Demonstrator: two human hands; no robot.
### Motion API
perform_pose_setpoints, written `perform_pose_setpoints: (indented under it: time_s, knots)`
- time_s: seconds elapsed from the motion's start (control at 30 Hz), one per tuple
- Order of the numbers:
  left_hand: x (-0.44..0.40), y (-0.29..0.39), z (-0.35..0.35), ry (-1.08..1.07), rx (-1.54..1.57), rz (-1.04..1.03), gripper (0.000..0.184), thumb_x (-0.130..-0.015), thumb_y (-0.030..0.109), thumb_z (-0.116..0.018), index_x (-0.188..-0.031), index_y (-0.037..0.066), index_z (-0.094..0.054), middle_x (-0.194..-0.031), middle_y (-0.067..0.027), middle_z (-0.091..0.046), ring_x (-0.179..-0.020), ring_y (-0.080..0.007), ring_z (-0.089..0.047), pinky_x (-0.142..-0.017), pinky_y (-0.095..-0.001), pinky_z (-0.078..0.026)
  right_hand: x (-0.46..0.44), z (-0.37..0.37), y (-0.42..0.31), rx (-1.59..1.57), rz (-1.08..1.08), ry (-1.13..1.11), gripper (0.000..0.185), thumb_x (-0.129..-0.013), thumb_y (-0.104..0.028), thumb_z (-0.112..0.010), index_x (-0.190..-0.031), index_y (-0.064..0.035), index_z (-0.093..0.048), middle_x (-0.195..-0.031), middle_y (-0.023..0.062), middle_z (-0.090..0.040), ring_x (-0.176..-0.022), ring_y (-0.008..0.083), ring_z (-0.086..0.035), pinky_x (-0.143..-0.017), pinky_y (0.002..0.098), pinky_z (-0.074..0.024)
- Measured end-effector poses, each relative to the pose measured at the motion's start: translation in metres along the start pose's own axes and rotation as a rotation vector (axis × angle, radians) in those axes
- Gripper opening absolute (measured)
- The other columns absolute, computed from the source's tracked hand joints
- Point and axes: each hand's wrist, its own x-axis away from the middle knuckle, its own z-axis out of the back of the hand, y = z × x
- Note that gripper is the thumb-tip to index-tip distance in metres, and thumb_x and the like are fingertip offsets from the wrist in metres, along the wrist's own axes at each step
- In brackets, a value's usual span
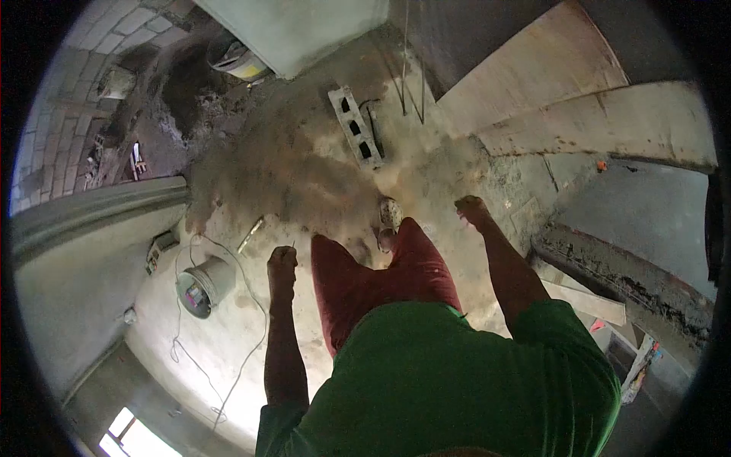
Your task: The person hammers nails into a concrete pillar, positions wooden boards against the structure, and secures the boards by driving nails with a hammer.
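Observation:
My left hand is closed, held out beside my left thigh. A thin sliver sticks up from its fingers, too small to name. Out in front of my right thigh, my right hand has its fingers curled in; whether anything is inside them is hidden. Both hands hang above the dusty floor, apart from the things around. A hollow concrete block lies ahead on the floor, with a dark thin rod or hook next to it. One shoe shows in front of my knees.
To the left a bucket with items inside stands beside a loose cable. Another bucket is at the far left. Large boards lean at the right, near a rough concrete-crusted beam. A low wall runs along the left.

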Motion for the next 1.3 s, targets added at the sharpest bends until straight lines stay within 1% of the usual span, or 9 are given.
perform_pose_setpoints:
  time_s: [0.1,0.3,0.37,0.57,0.77,0.9,0.97,1.03,1.3]
  knots:
    - [-0.118,0.002,-0.012,0.214,-0.496,-0.659,0.023,-0.096,0.027,-0.054,-0.095,0.005,-0.06,-0.084,-0.0189,-0.067,-0.079,-0.0367,-0.067,-0.067,-0.0471,-0.05,-0.077,-0.012,-0.107,0.018,0.307,0.076,0.022,-0.092,-0.03,-0.062,-0.098,-0.0099,-0.067,-0.086,0.0053,-0.068,-0.071,0.0152,-0.064,-0.058,0.0351,-0.0516]
    - [-0.258,0.023,-0.08,-0.009,-0.966,-0.29,0.027,-0.101,0.031,-0.046,-0.101,0.008,-0.06,-0.083,-0.0207,-0.067,-0.079,-0.0394,-0.067,-0.069,-0.0505,-0.05,-0.255,-0.077,-0.15,-0.141,0.003,0.141,0.023,-0.091,-0.026,-0.062,-0.101,-0.0076,-0.068,-0.098,0.0127,-0.07,-0.091,0.0257,-0.068,-0.08,0.0407,-0.0546]
    - [-0.307,0.033,-0.084,0.022,-0.953,-0.386,0.033,-0.101,0.034,-0.046,-0.099,0.004,-0.061,-0.089,-0.0216,-0.067,-0.084,-0.0386,-0.067,-0.071,-0.0496,-0.05,-0.414,-0.156,-0.068,0.497,0.268,0.283,0.03,-0.091,-0.035,-0.061,-0.103,-0.008,-0.068,-0.105,0.0148,-0.069,-0.099,0.0291,-0.067,-0.087,0.0445,-0.0533]
    - [-0.397,0.021,-0.007,0.169,-0.938,-0.745,0.025,-0.098,0.025,-0.054,-0.088,0.004,-0.064,-0.08,-0.016,-0.063,-0.073,-0.0346,-0.062,-0.067,-0.0434,-0.05,-0.474,-0.183,-0.21,0.182,-0.247,0.192,0.04,-0.088,-0.043,-0.06,-0.108,-0.0094,-0.066,-0.118,0.016,-0.065,-0.107,0.0331,-0.064,-0.094,0.0469,-0.0507]
    - [-0.432,0.017,0.041,0.189,-1.355,-0.641,0.028,-0.098,0.026,-0.052,-0.084,0.004,-0.061,-0.075,-0.0122,-0.059,-0.068,-0.0321,-0.058,-0.059,-0.0434,-0.046,-0.605,-0.272,-0.167,0.224,0.08,0.649,0.049,-0.085,-0.042,-0.068,-0.111,-0.0008,-0.065,-0.106,0.0184,-0.07,-0.093,0.0367,-0.067,-0.083,0.0463,-0.0536]
    - [-0.448,0.035,0.04,0.073,-0.984,-0.796,0.029,-0.095,0.031,-0.053,-0.085,0.004,-0.061,-0.075,-0.0136,-0.057,-0.066,-0.0325,-0.056,-0.058,-0.0452,-0.045,-0.639,-0.264,-0.135,-0.03,0.575,0.526,0.047,-0.091,-0.034,-0.06,-0.13,-0.0096,-0.058,-0.117,0.0197,-0.066,-0.113,0.0382,-0.062,-0.096,0.048,-0.0487]
    - [-0.445,0.019,0.046,0.051,-0.869,-0.615,0.03,-0.094,0.032,-0.053,-0.087,0.004,-0.061,-0.077,-0.0151,-0.058,-0.067,-0.0335,-0.057,-0.059,-0.0461,-0.045,-0.616,-0.217,-0.185,0.322,-0.147,0.185,0.039,-0.085,-0.038,-0.066,-0.102,-0.0025,-0.065,-0.103,0.0184,-0.069,-0.091,0.0377,-0.068,-0.078,0.0481,-0.0543]
    - [-0.446,0.035,0.038,-0.061,-1.019,-0.412,0.026,-0.095,0.029,-0.051,-0.097,0.005,-0.062,-0.085,-0.0186,-0.059,-0.072,-0.0363,-0.059,-0.062,-0.0479,-0.046,-0.601,-0.189,-0.196,0.496,0.192,0.305,0.037,-0.081,-0.028,-0.066,-0.108,-0.0031,-0.061,-0.104,0.0224,-0.067,-0.101,0.0388,-0.066,-0.087,0.0478,-0.0535]
    - [-0.439,0.085,0.003,0.032,-0.916,-0.384,0.027,-0.097,0.031,-0.048,-0.1,0.01,-0.064,-0.097,-0.0154,-0.063,-0.089,-0.0353,-0.064,-0.073,-0.0487,-0.052,-0.426,-0.078,-0.231,0.294,-0.117,0.144,0.038,-0.088,-0.044,-0.064,-0.092,-0.0068,-0.066,-0.07,0.0106,-0.062,-0.063,0.025,-0.06,-0.054,0.0426,-0.0462]
